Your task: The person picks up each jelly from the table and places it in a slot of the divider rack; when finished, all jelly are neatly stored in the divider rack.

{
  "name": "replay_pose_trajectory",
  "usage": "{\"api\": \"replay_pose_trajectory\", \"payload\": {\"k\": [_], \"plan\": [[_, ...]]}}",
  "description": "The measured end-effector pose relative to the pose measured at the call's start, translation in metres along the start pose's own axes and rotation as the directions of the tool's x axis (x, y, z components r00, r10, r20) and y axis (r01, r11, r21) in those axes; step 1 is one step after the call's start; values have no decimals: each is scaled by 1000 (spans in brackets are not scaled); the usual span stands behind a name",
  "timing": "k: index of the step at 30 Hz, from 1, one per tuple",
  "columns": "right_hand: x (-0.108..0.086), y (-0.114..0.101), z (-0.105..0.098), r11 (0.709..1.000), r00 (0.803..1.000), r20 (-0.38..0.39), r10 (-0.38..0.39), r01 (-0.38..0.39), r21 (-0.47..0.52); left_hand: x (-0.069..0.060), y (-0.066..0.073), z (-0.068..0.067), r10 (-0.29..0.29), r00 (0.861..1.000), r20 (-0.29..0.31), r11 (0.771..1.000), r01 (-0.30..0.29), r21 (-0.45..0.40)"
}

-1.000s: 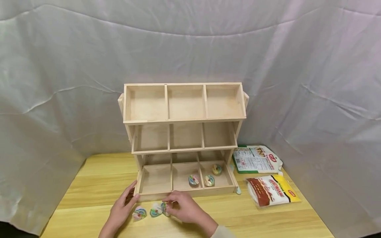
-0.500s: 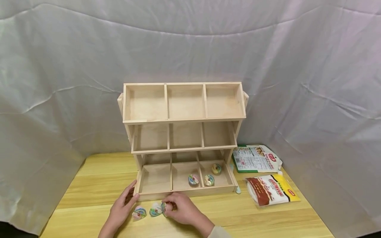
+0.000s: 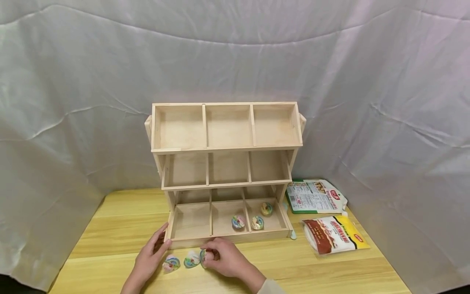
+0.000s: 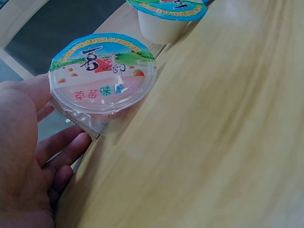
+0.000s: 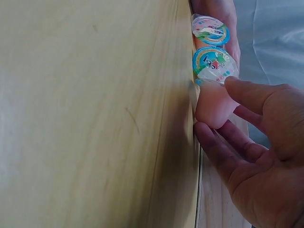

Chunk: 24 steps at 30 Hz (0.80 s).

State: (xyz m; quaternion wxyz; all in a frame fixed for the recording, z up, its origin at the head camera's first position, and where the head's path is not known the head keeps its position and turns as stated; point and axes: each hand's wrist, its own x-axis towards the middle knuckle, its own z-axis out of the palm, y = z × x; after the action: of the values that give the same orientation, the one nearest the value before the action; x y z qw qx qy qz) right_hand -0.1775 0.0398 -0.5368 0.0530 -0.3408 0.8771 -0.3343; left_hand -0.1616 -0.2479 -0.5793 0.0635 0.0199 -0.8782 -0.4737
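Note:
My right hand (image 3: pixel 229 258) pinches a pink jelly cup (image 5: pixel 214 107) between thumb and fingertips; the cup lies tipped on its side, low in front of the wooden rack (image 3: pixel 227 149). Touching or very close to it is a pale jelly cup (image 3: pixel 191 259) with a blue-rimmed lid. Left of that, a strawberry jelly cup (image 4: pixel 102 71) leans with its printed lid facing out, near my left hand (image 3: pixel 148 256). That hand rests against the left front corner of the rack's bottom tray (image 3: pixel 253 235), thumb at the front, fingers along the side.
One jelly cup (image 3: pixel 238 222) sits in the bottom tray's middle compartment, and two, including a yellowish jelly cup (image 3: pixel 257 223), in the right one. Right of the rack lie a green-edged packet (image 3: pixel 317 197) and a yellow, white and brown pouch (image 3: pixel 335 235). Grey curtains surround the table (image 3: pixel 121 220).
My right hand shifts slightly and settles its grip on the pink jelly cup. The left hand and the other cups stay where they were.

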Motion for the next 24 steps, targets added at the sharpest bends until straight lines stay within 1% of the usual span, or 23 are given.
{"api": "replay_pose_trajectory", "payload": {"k": [2,6,9,13,19,21,24], "plan": [[-1,-1,-1,1000,1000,-4,1,-1,11,0,-1,0,3,1000,1,1000,-3,-1],[-3,-2,-3,993,1000,-11,18,-16,120,0,-1,-1,8,1000,7,1000,-8,0],[-4,-3,-6,978,999,-15,33,-29,207,0,0,-1,12,1000,11,1000,-12,-3],[-3,-4,-11,958,998,-28,57,-47,284,0,-1,-1,14,1000,12,1000,-14,-6],[-2,0,-24,909,992,-63,111,-75,410,0,-1,-1,19,1000,7,1000,-19,-6],[-2,3,-29,886,989,-66,132,-88,455,0,-1,-1,18,1000,9,1000,-18,-3],[-3,7,-36,852,987,-68,143,-88,516,-1,0,-1,14,1000,6,1000,-14,1]]}}
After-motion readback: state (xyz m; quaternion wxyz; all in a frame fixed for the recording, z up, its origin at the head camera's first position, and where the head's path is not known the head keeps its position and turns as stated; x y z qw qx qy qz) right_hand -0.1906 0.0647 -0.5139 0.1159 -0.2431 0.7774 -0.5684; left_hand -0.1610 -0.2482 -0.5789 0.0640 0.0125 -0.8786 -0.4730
